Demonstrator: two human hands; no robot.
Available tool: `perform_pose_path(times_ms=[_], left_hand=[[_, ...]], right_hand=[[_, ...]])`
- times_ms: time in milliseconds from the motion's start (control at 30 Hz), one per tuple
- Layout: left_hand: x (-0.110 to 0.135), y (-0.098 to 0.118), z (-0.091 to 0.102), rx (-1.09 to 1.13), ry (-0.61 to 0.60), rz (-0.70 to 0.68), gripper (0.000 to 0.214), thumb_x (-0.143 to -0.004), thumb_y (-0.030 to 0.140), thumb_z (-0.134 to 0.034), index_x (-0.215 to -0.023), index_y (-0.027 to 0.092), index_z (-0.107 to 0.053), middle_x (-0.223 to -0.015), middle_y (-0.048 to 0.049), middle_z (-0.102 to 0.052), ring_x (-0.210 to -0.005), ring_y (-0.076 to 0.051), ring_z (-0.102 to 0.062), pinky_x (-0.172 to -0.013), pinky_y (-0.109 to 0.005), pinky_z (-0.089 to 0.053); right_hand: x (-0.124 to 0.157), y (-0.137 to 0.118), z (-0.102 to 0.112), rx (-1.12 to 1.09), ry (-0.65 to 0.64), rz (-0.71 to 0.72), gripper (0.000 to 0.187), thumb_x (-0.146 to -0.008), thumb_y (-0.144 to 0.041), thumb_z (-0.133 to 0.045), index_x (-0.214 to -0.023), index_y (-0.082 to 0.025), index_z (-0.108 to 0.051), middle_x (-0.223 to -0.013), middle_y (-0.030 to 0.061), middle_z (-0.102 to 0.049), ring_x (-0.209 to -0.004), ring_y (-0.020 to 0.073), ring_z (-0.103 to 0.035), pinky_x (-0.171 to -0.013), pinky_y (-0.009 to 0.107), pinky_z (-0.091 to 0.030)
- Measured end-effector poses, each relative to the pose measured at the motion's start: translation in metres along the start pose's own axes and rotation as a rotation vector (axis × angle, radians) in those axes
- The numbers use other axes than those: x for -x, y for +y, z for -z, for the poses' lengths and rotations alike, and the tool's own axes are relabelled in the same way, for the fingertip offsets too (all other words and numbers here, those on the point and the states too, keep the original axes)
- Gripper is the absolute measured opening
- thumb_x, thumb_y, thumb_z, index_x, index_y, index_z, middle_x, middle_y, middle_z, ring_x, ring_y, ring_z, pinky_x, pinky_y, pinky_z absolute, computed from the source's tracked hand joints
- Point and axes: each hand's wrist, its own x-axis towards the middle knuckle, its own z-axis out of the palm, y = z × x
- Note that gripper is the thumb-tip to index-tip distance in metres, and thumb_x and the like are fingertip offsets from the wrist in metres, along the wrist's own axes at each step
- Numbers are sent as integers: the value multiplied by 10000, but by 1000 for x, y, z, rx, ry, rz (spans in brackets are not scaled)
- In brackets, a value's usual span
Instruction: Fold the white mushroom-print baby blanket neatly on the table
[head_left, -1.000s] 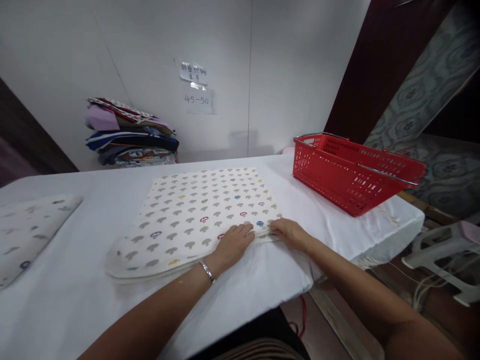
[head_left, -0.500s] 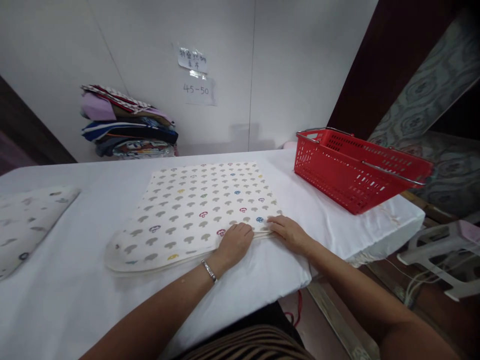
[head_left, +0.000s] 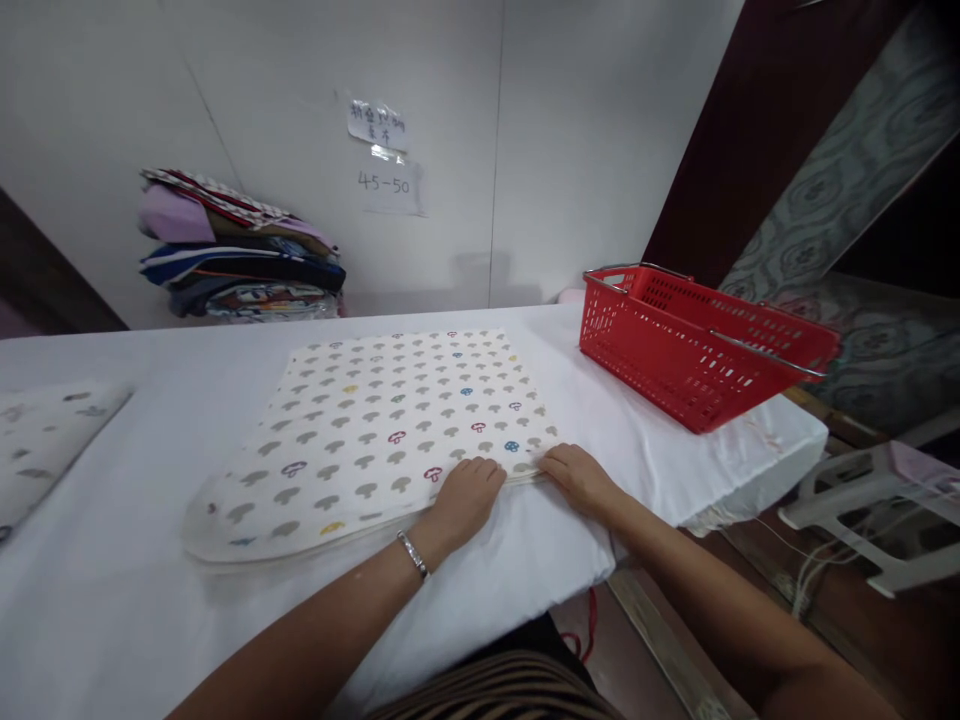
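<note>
- You are keeping both hands at the near edge of a mushroom-print cloth [head_left: 409, 400], which is lying flat in layers in the middle of the white-covered table [head_left: 165, 400].
- Your left hand [head_left: 471, 495] is resting palm down on the cloth's near edge, right of its middle, with the fingers bent over the print; the thumb is hiding from view, so you cannot tell whether it is pinching the layers or only pressing them.
- Your right hand [head_left: 581, 482] is touching the near right corner, its fingertips meeting the edge; its underside is not showing, so you cannot tell how firmly, or whether, it is gripping.
- Your hands are staying just apart, a short stretch of edge showing between them.
- You are wearing a silver bracelet [head_left: 413, 555] on the left wrist.
- Left of the print, a second patterned cloth [head_left: 52, 435] is lying partly out of view.
- Toward the right end, a red basket [head_left: 652, 350] with metal handles is standing on the table, well apart from your hands.
- By the wall at the back left, a pile of folded fabrics [head_left: 240, 255] is leaning unevenly.
- Above, a paper sign [head_left: 390, 186] is reading "45-50".
</note>
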Motion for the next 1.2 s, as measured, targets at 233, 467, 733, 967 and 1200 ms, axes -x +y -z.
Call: perform_pose_path(times_ms=[233,467,733,967,1200], left_hand=[[1,-2,-3,39,44,4,216,-821,26,-414,-908,170,-549,-898,-40,-568,-819,-180,-496,-719,-320,-392],[-2,-2,-3,47,34,6,188,-811,38,-437,-848,170,-566,-849,-34,-565,-794,-184,-486,-694,-324,-383],[-4,-3,3,115,3,61,197,-820,50,-439,-860,169,-590,-867,-31,-587,-819,-173,-510,-710,-303,-398],[-4,-3,4,147,-5,67,214,-817,45,-427,-873,173,-590,-872,-26,-588,-828,-172,-509,-719,-302,-395],[-2,-4,0,147,-4,62,203,-799,32,-436,-827,177,-576,-851,-27,-575,-808,-168,-496,-696,-299,-385]], right_hand=[[22,22,10,-21,21,-128,279,-923,-219,-380,-1095,-175,-596,-1012,95,-618,-926,212,-531,-780,326,-400],[23,10,22,-47,-16,-281,311,-936,-293,-346,-1056,-240,-629,-965,75,-602,-898,204,-524,-757,300,-403],[32,16,17,-353,36,-421,284,-852,-212,-459,-1102,-212,-594,-938,49,-616,-867,170,-552,-772,275,-419],[27,11,17,-927,-75,-1099,203,-826,-256,-455,-680,-157,-556,-570,-13,-586,-389,66,-458,-366,181,-320],[10,8,20,-1026,-205,-1145,181,-778,-176,-483,-607,-145,-531,-522,0,-589,-353,74,-481,-326,177,-331]])
